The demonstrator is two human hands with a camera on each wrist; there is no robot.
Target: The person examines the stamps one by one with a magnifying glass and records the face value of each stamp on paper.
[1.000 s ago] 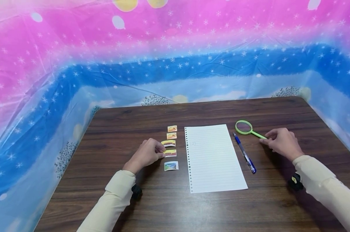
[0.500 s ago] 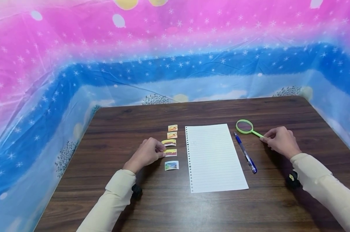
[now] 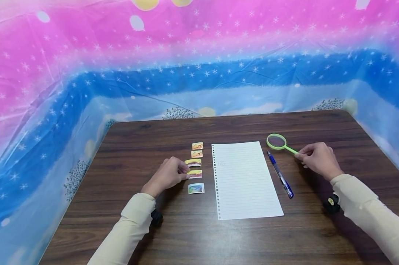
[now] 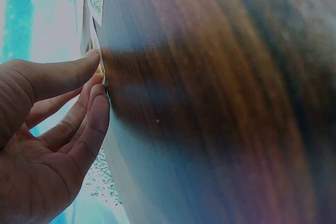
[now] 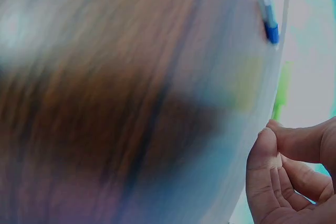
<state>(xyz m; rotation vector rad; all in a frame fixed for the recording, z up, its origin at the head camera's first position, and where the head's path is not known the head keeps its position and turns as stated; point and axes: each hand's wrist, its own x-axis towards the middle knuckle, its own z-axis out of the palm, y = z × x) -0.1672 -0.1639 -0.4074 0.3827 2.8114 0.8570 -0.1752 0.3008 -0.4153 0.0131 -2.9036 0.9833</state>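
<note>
In the head view, my left hand (image 3: pixel 167 173) pinches the left edge of a yellow-and-red postage stamp (image 3: pixel 196 174), thumb and fingertips right at the tabletop. This stamp belongs to a column with another yellow-red stamp (image 3: pixel 194 162), two orange ones above, and a blue-green landscape stamp (image 3: pixel 196 188) at the near end. My right hand (image 3: pixel 319 160) grips the handle end of a green magnifying glass (image 3: pixel 276 141), its lens pointing away to the left. The right wrist view has the thumb and index finger pressed together (image 5: pixel 270 129), with a bit of green handle (image 5: pixel 282 90) beyond.
Between the hands lies a lined sheet of loose-leaf paper (image 3: pixel 247 180) with faint writing near its upper left. A blue pen (image 3: pixel 280 174) lies along its right side. Printed pink and blue cloth (image 3: pixel 199 55) hangs behind the brown wooden table (image 3: pixel 146 136).
The magnifying glass has shifted slightly left and away from me with my right hand. My left hand stays at the same stamp.
</note>
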